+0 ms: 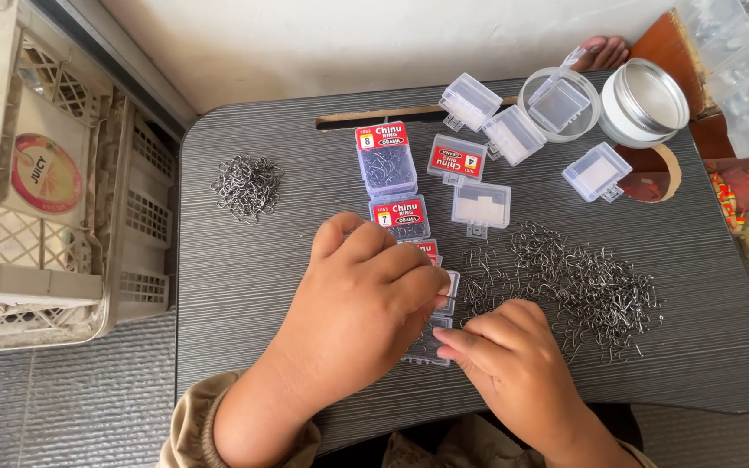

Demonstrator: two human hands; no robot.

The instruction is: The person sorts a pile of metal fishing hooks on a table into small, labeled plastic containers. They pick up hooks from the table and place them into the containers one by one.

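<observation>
On the dark grey striped worktop (244,286), the left hand (366,299) lies curled over a small clear plastic hinged box (431,340), covering most of it; its grip on the box is hidden. The right hand (513,360) pinches at the box's near edge, fingertips touching it. A loose heap of small metal fish hooks (582,286) lies just right of both hands.

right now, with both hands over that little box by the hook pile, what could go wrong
The big pile of loose hooks lies right beside the right hand; bare fingers could get pricked. The hooks look tangled, so lifting a few may drag more across the dark tabletop. The left hand hides most of the small clear box, so hooks could miss it unseen.
</observation>
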